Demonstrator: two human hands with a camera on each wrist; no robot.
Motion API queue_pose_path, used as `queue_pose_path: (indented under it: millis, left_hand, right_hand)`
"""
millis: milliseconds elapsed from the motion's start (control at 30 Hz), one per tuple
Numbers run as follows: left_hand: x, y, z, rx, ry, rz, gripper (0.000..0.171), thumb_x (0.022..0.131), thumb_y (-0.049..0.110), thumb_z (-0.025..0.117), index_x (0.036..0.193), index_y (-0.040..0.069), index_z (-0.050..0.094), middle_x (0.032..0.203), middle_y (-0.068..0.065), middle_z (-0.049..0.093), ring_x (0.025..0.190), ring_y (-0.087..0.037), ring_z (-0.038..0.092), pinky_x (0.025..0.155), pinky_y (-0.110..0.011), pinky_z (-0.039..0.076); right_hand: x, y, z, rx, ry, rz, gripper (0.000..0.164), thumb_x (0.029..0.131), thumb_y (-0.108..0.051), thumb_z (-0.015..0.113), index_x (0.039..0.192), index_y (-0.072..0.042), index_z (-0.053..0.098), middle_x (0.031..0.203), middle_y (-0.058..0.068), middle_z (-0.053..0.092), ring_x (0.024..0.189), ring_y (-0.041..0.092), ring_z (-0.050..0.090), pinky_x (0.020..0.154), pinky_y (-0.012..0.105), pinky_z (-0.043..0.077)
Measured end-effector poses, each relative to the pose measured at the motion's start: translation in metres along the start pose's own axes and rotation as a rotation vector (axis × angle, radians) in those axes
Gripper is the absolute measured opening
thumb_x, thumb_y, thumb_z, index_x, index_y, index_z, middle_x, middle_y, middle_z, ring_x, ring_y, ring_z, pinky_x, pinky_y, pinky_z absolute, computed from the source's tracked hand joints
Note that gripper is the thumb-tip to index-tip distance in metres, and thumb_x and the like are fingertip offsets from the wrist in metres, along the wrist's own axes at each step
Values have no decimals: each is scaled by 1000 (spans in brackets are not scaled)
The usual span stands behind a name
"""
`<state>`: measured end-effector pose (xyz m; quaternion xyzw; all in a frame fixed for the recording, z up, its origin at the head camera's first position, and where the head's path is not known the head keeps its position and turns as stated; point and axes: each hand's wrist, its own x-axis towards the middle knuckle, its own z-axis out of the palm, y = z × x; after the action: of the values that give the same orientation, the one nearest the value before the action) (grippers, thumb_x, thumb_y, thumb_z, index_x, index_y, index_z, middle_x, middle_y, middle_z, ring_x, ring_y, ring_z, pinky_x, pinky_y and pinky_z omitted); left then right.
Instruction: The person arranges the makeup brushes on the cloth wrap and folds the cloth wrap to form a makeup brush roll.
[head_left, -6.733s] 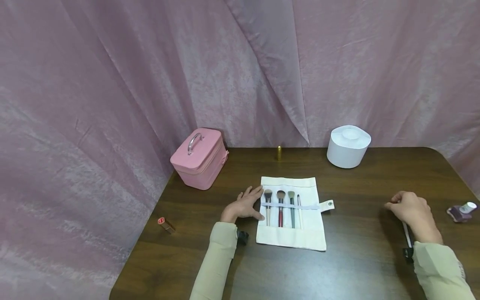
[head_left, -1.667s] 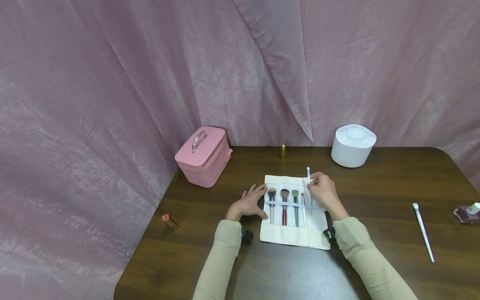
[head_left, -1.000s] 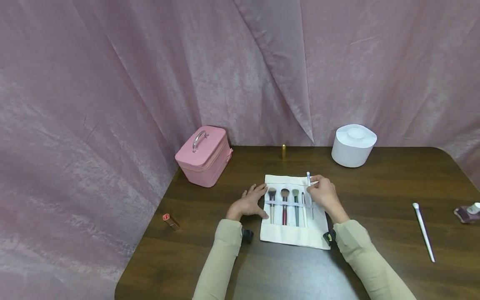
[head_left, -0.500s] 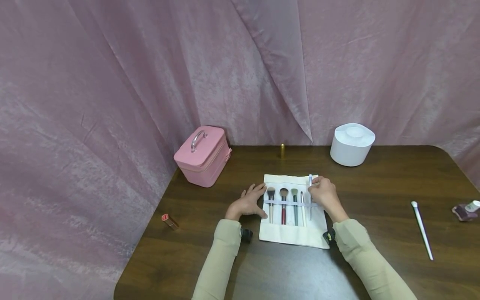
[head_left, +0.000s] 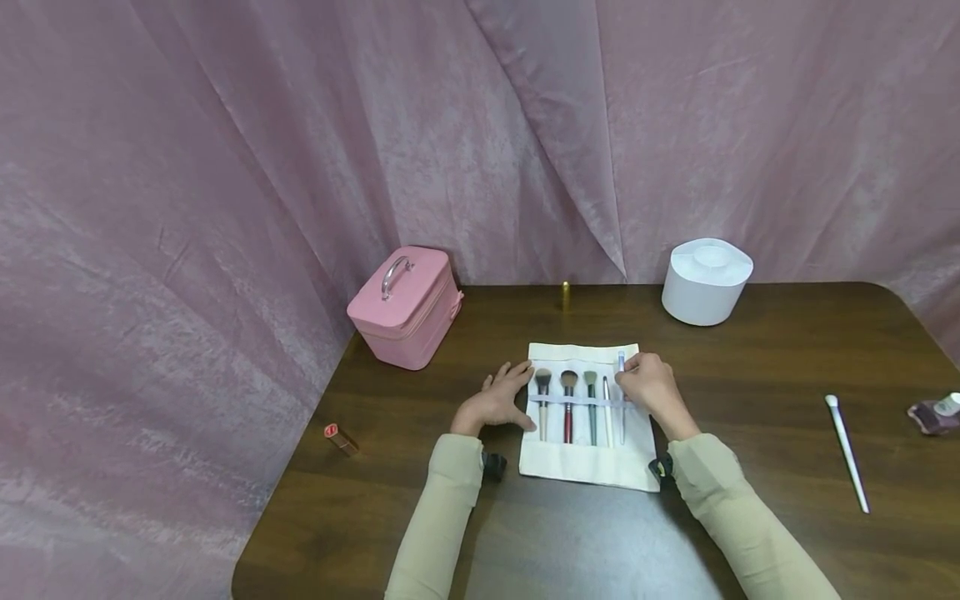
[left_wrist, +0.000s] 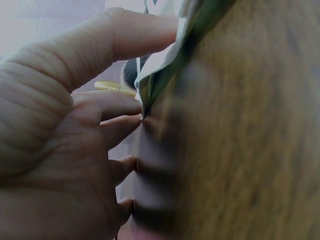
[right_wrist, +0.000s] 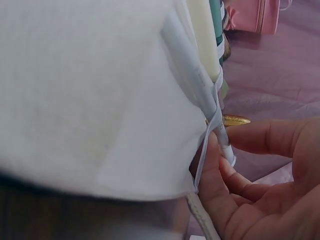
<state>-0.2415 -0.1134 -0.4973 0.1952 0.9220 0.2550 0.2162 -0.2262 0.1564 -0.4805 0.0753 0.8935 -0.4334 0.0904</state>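
Note:
A cream fabric brush roll [head_left: 588,468] lies unrolled on the table, with several makeup brushes side by side under its pale elastic band [right_wrist: 215,107]. My left hand [head_left: 492,405] rests at its left edge, fingers spread, thumb on the cloth [left_wrist: 162,62]. At the right side of the roll, my right hand [head_left: 651,388] pinches a slim white makeup brush [right_wrist: 192,75] between thumb and fingers near its upper end. That brush runs beneath the band, its lower part against the cloth. Beside it are a thin white brush [head_left: 608,421], a green-handled brush [head_left: 592,417] and a red-handled brush [head_left: 568,421].
Another white brush [head_left: 847,454] lies on the wooden table [head_left: 750,517] at right, near a purple bottle with white cap [head_left: 932,418]. A pink case [head_left: 408,308], gold tube [head_left: 566,293] and white container [head_left: 705,287] stand behind. A lipstick [head_left: 341,438] lies left.
My right hand came from the table's right side with a white brush, leaving another there. It has since eased that brush down under the band. The left hand stays at the roll's edge.

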Motion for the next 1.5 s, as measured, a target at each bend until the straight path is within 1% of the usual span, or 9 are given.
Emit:
queue_pose_path:
  millis: [300,500,600,700,767,1067,1400,1433,1500]
  left_hand:
    - [1,0,-1,-14,-4,10,99,81,17,87,160,7,29,168,-3,17,155,-30,1,121,-56,3]
    - [1,-2,1,-22,-12,14,99,80,17,87,160,7,29,168,-3,17,155,-30,1,121,-55,2]
    - [1,-2,2,-22,-17,12,99,80,17,86,160,7,28,168,-3,17,155,-29,1,121,-55,2]
    - [0,-1,2,-20,-20,10,99,81,16,86,160,7,28,168,-3,16,155,-30,0,121,-55,2]
    - [0,0,1,-17,-20,11,98,81,16,86,160,7,28,168,-3,16,155,-30,0,121,-55,2]
    - [-1,1,1,-18,-22,2,98,82,16,86,160,7,28,168,-3,16,155,-30,0,121,-55,2]
    - [1,1,0,-36,-20,-6,99,82,15,86,161,9,27,169,-1,15,155,-28,-2,121,-53,0]
    - [1,0,-1,-37,-19,-6,99,82,16,86,161,9,27,169,-1,14,155,-28,-2,121,-53,0]
    - [1,0,-1,-41,-17,-4,99,81,16,86,161,9,27,169,-1,14,155,-28,-2,121,-53,0]
  right_hand:
    - [1,4,0,-7,6,-27,25,94,-9,52,101,9,66,73,10,63,68,21,57,56,30,44]
    - [-1,5,1,-42,-1,-35,21,93,-8,56,95,8,69,76,11,63,70,22,56,57,30,44]
    - [-3,5,1,-81,-3,-57,20,91,-8,59,77,2,68,66,7,58,63,20,52,54,29,40]
    - [-3,4,1,-113,-6,-70,29,90,-8,60,61,-6,59,56,1,46,55,16,44,50,28,35]
    - [-4,4,2,-130,-10,-70,33,89,-8,60,56,-9,54,53,-1,41,52,15,40,48,27,32]
    - [-6,4,2,-209,-32,-40,32,87,-10,63,57,-8,51,56,1,40,56,19,44,51,30,36]
    - [-9,2,0,-278,13,-127,41,84,-10,62,51,-14,37,51,-4,27,51,15,33,50,31,31]
    - [-10,2,0,-288,8,-128,41,84,-11,62,51,-14,37,51,-4,27,52,15,33,51,32,31]
    - [-11,0,-1,-317,-4,-118,41,85,-12,62,52,-14,38,52,-3,29,54,18,37,58,38,38]
